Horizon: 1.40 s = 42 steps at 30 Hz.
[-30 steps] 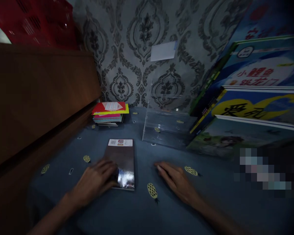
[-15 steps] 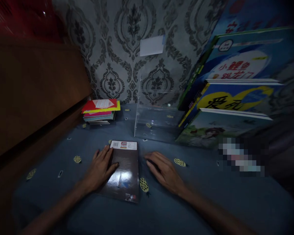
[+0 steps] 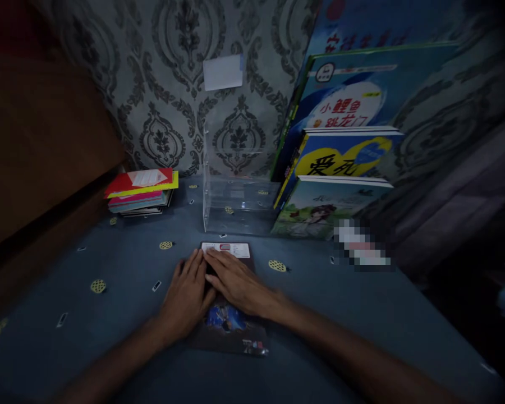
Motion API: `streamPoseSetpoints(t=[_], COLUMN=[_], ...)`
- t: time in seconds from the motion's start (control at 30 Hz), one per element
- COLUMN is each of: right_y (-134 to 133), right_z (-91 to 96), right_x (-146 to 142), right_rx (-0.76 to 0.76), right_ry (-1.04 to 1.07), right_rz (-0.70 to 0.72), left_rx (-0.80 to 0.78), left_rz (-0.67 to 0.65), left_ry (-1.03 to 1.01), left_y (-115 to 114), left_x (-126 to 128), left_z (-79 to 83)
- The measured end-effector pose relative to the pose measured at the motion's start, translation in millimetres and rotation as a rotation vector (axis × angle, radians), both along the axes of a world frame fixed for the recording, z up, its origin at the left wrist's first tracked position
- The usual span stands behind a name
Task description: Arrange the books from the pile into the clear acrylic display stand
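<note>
On the left, a stack of thin books (image 3: 141, 193) sits askew; a knock could slide its red and yellow top pieces off. The left hand (image 3: 185, 297) lies flat on the dark book (image 3: 235, 334), which rests on the tablecloth (image 3: 340, 320) at centre — fingers extended, grasping nothing. The right hand (image 3: 240, 287) is laid over it too, just as loose. Uneven pressure might skid the book (its cover looks smooth) across the cloth. Farther right, a clear rack (image 3: 206, 216) seems to hold upright picture books (image 3: 340, 160). Much of the cover is hidden beneath the hands, the label's (image 3: 239, 251) print is unreadable, and a pixelated patch (image 3: 359, 244) masks something.
</note>
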State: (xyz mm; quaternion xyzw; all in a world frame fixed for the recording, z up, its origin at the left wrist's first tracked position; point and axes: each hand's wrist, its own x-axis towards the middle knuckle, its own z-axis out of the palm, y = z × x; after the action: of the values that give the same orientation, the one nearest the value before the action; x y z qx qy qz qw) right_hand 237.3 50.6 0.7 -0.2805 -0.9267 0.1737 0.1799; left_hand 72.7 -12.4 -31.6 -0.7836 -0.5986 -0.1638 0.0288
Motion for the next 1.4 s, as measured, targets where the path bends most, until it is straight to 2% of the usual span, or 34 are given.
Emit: streamPoseSetpoints(t=[0.2, 0.37, 0.5, 0.7, 0.87, 0.97, 1.1, 1.4], right_y=[9, 13, 18, 26, 28, 28, 28, 25], right_z=[-7.9, -17.7, -25.2, -32.3, -31.0, -31.8, -34.7, -32.5], right_x=[34, 64, 74, 77, 79, 79, 79, 77], right_rx=[0.037, 0.061, 0.032, 0.017, -0.029, -0.035, -0.021, -0.024], right_ry=[-0.055, -0.038, 0.015, 0.123, 0.154, 0.154, 0.154, 0.093], right_rz=[-0.136, -0.256, -0.241, -0.200, -0.185, -0.190, -0.193, -0.224], left_rx=[-0.001, -0.017, -0.007, -0.007, -0.019, -0.038, -0.125, -0.293], left_rz=[0.006, -0.005, -0.038, -0.112, -0.329, -0.465, -0.590, -0.708], left_ry=[0.030, 0.038, 0.060, 0.052, -0.017, -0.068, -0.051, 0.050], left_y=[1, 2, 12, 44, 55, 46, 23, -33], left_x=[-2, -4, -9, -9, 5, 15, 20, 16], left_z=[0.8, 7.6, 13.6, 19.0, 20.7, 22.5, 27.7, 44.1])
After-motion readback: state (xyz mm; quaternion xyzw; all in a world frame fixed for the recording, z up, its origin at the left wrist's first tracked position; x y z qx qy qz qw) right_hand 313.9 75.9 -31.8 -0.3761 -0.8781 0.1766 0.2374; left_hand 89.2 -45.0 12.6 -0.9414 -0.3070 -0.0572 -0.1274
